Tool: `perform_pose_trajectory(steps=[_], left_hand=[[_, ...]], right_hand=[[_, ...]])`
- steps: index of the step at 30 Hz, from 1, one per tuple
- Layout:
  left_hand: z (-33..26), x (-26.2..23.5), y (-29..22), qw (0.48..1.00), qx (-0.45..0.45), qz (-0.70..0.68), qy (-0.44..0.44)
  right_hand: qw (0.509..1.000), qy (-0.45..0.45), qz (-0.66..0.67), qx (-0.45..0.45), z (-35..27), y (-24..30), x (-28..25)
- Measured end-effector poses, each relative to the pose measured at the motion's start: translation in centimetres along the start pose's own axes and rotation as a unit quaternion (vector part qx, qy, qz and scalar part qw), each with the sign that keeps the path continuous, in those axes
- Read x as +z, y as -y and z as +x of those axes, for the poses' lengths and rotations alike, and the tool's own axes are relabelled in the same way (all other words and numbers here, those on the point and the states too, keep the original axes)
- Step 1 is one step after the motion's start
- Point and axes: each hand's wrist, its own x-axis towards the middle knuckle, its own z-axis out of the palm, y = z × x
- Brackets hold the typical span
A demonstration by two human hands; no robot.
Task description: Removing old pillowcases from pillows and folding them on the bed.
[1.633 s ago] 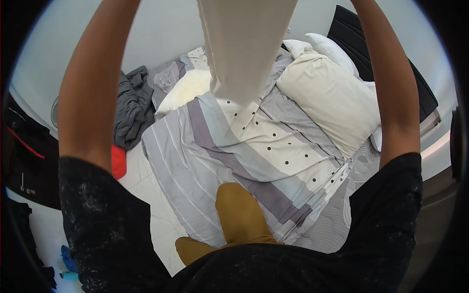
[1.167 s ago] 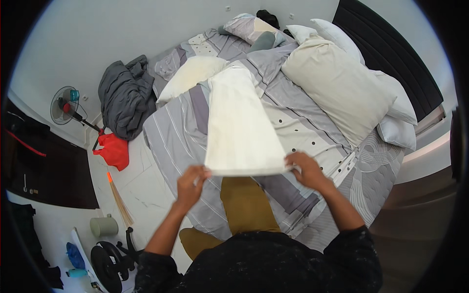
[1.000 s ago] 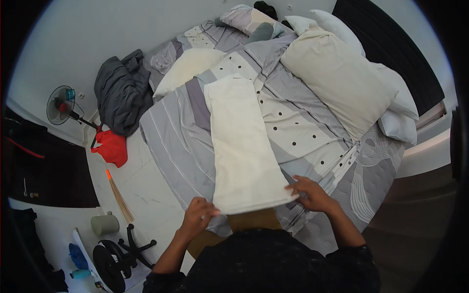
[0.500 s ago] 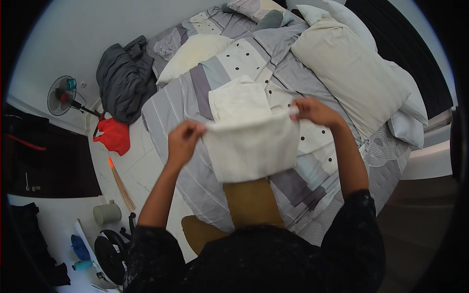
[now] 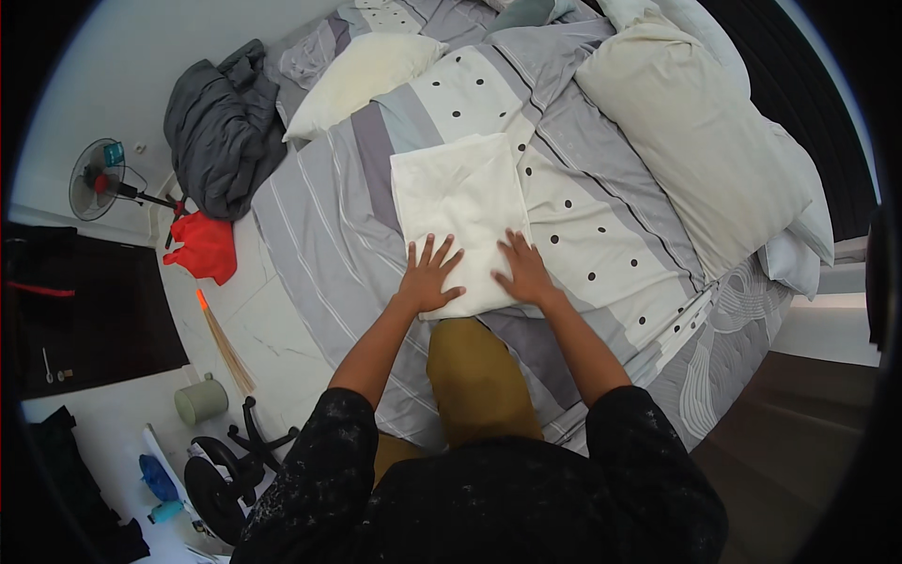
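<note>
Past the left edge of the bed [image 5: 301, 235] stands a pedestal fan [image 5: 97, 179], then a heaped dark grey comforter [image 5: 221, 132] beside that edge, with a cream pillow [image 5: 362, 80] lying on the bed just inside it. Toward the bed's near edge a folded white cloth [image 5: 460, 183] lies flat on the bedding, the left hand [image 5: 429, 282] palm down on its near left corner, fingers spread, and the right hand [image 5: 528, 274] palm down along its right side, thumb held apart from the fingers. Farther right, a larger cream pillow [image 5: 695, 150] lies against white pillows [image 5: 799, 202] near the bed's headboard edge
</note>
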Motion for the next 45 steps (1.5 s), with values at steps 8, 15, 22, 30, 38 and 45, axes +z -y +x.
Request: perform_pose_trajectory(steps=[8, 15, 22, 30, 38, 45], left_hand=[[-9.6, 1.9, -1.1, 0.992, -0.087, -0.086, -0.039], [-10.1, 5.4, -1.1, 0.972, -0.092, -0.129, -0.174], [-10.6, 3.4, -3.3, 0.951, -0.146, -0.201, -0.184], [-10.4, -2.4, -6.8, 0.932, -0.065, -0.195, -0.3], [-15.8, -4.0, -8.0, 0.907, -0.041, -0.282, -0.312], [-4.2, -5.5, -1.3, 0.764, -0.199, -0.453, -0.415]], right_hand=[[0.995, -0.005, 0.103, 0.003, -8.6, -1.6, 0.7], [0.988, -0.128, 0.08, 0.04, -8.1, -1.5, 2.1], [0.983, -0.079, 0.117, 0.113, -8.2, 0.3, 0.3], [0.974, -0.147, 0.151, 0.083, -8.7, -0.6, 0.7], [0.903, -0.024, 0.428, -0.042, -12.9, -2.0, -6.3], [0.877, -0.143, 0.454, -0.069, 1.3, -0.4, -7.4]])
